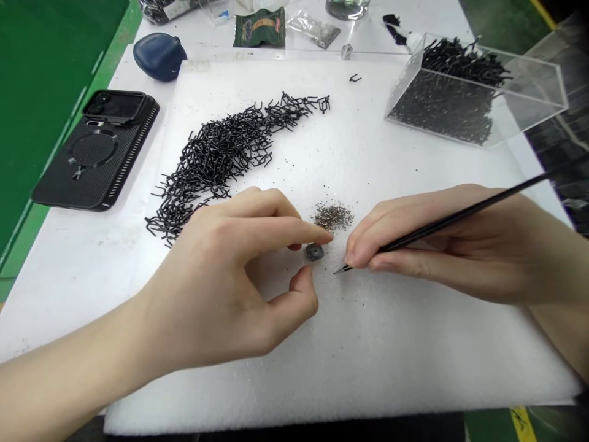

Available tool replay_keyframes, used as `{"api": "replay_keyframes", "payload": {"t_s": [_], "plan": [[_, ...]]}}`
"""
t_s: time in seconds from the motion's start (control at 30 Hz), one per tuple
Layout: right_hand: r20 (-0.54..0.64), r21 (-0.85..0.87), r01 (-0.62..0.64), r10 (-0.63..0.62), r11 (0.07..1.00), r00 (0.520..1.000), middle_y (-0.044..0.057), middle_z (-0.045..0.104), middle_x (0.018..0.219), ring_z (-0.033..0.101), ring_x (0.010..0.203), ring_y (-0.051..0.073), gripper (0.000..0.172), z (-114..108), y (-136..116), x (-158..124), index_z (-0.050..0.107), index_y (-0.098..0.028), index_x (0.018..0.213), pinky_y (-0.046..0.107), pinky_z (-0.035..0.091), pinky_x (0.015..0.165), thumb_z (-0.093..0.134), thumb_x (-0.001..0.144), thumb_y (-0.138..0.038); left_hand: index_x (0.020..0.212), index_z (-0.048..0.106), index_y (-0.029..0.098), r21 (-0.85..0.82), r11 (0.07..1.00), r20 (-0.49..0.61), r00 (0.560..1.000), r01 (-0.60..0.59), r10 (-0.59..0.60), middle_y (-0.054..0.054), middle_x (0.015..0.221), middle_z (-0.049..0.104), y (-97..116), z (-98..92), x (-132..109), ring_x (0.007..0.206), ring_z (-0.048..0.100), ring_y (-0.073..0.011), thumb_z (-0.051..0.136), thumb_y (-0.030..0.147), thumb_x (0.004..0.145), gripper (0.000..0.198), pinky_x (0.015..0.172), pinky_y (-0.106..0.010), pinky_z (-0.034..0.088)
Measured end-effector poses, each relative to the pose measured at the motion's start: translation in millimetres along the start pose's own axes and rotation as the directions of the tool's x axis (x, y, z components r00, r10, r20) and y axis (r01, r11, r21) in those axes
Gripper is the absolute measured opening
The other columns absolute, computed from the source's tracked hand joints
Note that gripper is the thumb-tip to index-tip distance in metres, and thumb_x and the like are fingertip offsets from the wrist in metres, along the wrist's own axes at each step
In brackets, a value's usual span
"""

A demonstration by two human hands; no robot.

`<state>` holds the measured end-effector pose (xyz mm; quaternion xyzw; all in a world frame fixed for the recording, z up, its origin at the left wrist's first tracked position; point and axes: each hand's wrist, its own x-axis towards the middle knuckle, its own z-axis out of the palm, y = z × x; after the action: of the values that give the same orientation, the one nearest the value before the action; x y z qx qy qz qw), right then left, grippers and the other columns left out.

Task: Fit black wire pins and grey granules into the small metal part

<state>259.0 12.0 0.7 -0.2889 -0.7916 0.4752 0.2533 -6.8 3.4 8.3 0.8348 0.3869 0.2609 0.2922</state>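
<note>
Between the index fingertip and thumb of your left hand [221, 288], on the white foam pad [391, 344], lies a small grey block [315, 252]; the fingertip touches it, but a firm pinch cannot be told. The fingers of your right hand [451, 245] clench black tweezers [460, 215], tip just right of the block, with a heap of tiny metal grains [333, 216] just beyond your fingertips.

Phone [99, 150] face down far left, blue case [159, 56] behind; green packet [260, 27] at back; tilted clear box [473, 92] right.
</note>
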Motion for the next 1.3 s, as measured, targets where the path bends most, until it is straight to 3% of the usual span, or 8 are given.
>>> {"api": "replay_keyframes", "payload": {"t_s": [0.13,0.33,0.73,1.3], "plan": [[-0.026,0.004,-0.011,0.011,1.0,1.0,-0.001,0.084,0.105,0.08,0.097,0.015,0.017,0.3,-0.4,0.3,0.081,-0.026,0.109,0.023,0.065,0.084,0.073,0.097,-0.016,0.099,0.086,0.023,-0.005,1.0,-0.004,1.0,0.002,-0.002,0.001,0.089,0.077,-3.1,-0.9,1.5,0.075,0.068,-0.0099,0.074,0.014,0.083,0.022,0.068,-0.021,0.054],[-0.238,-0.044,-0.049,0.037,0.998,0.971,0.0,0.085,0.097,0.081,0.091,0.02,0.013,4.5,-4.9,-1.4,0.084,-0.03,0.102,0.031,0.066,0.081,0.077,0.096,-0.021,0.094,0.087,0.023,-0.04,0.999,0.034,0.999,0.002,-0.001,0.004,0.079,0.077,-4.1,-0.9,4.7,0.07,0.066,-0.0074,0.085,0.016,0.084,0.012,0.064,-0.019,0.05],[-0.163,-0.067,0.013,-0.024,0.998,0.986,0.001,0.083,0.102,0.081,0.095,0.02,0.019,8.9,-3.2,2.4,0.082,-0.029,0.108,0.032,0.067,0.086,0.074,0.097,-0.017,0.091,0.087,0.024,-0.043,0.999,0.041,0.999,0.019,-0.018,0.004,0.073,0.075,-4.2,-0.8,3.5,0.07,0.065,-0.0101,0.089,0.017,0.082,0.011,0.067,-0.023,0.051],[-0.165,-0.026,-0.035,0.03,0.999,0.986,0.0,0.084,0.102,0.081,0.094,0.02,0.019,8.2,0.3,1.3,0.082,-0.032,0.108,0.031,0.067,0.08,0.076,0.096,-0.018,0.091,0.087,0.026,-0.043,0.998,0.062,0.998,0.036,-0.033,0.005,0.074,0.075,-5.3,-0.6,4.0,0.071,0.065,-0.0113,0.088,0.018,0.082,0.011,0.069,-0.024,0.052]]}}
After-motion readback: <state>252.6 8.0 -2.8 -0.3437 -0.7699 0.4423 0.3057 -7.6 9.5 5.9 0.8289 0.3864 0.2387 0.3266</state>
